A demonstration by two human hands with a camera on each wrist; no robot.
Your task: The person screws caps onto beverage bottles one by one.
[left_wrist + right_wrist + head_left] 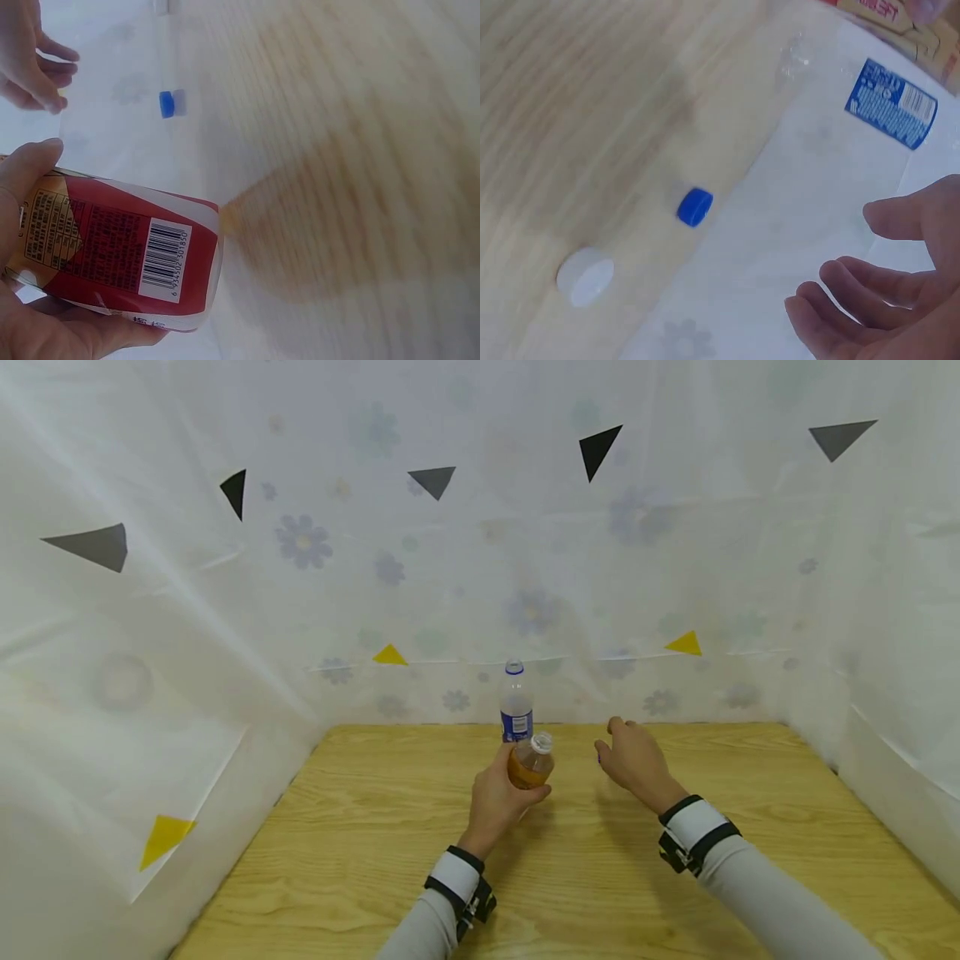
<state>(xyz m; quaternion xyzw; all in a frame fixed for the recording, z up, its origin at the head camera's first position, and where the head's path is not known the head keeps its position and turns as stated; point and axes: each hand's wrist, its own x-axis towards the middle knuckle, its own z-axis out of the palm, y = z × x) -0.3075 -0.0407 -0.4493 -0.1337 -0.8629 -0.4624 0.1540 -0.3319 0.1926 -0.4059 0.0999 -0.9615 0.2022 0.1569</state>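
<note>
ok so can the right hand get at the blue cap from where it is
Probably yes: the right hand looks empty, and the right wrist view shows nothing between it and the blue cap; the white cap lies apart.

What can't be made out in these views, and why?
Head: lower part of the clear bottle, behind the held bottle and left hand.
Head: white cap, apparently behind the right hand.
Head: print on blue label, too small.
Left wrist: held bottle's neck, past left edge.

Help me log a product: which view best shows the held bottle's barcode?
Left wrist: the barcode faces the camera, large and uncovered. The head and right wrist views show parts of the bottle, but not that barcode.
</note>
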